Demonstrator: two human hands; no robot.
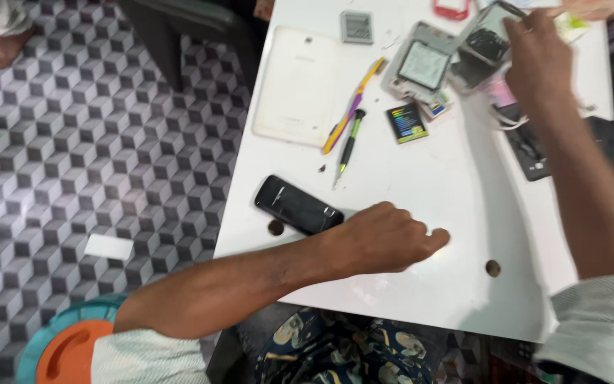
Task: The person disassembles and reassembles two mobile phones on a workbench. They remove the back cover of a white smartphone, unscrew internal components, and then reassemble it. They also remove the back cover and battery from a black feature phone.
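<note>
My left hand (385, 238) rests on the white table (456, 192) near its front edge, fingers curled, knuckles down, holding nothing that I can see. A black phone (298, 205) lies just left of its wrist. My right hand (538, 60) reaches to the far right of the table and grips a small dark-screened phone (489, 34) by its edge, tilted up above an opened phone with a bare battery (424, 65).
A white tablet back cover (296, 85) lies at the table's left. Beside it are a yellow-purple pry tool (353, 105) and a green-black screwdriver (349, 146). A small battery (406, 122), a grey battery (356, 27) and a black device (527, 146) lie around. Patterned tile floor lies left.
</note>
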